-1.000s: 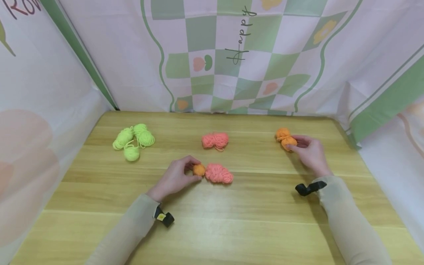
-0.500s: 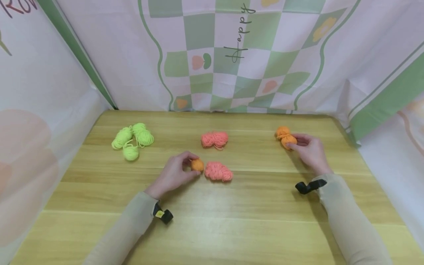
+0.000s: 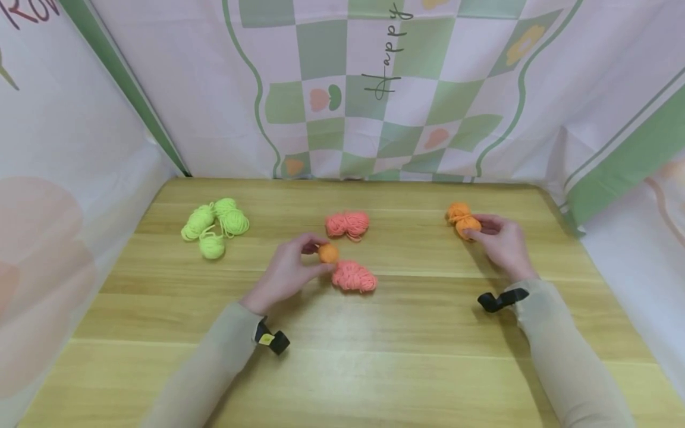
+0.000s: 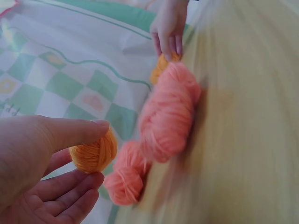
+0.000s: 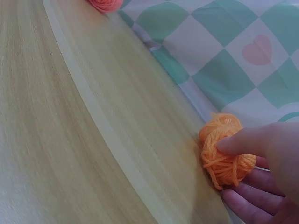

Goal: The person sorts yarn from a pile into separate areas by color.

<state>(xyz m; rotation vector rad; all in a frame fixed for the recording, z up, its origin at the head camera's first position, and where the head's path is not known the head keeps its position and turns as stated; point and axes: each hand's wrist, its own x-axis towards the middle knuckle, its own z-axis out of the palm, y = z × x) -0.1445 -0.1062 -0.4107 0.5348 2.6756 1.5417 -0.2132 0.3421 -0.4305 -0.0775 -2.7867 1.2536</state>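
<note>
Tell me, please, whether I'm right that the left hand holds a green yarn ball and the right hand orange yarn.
Almost: the yarn ball in the left hand is orange, not green, as the left wrist view shows. The right hand holds orange yarn.

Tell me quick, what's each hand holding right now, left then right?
Left hand: holding a small orange yarn ball between thumb and fingers.
Right hand: holding an orange yarn bundle between thumb and fingers.
</note>
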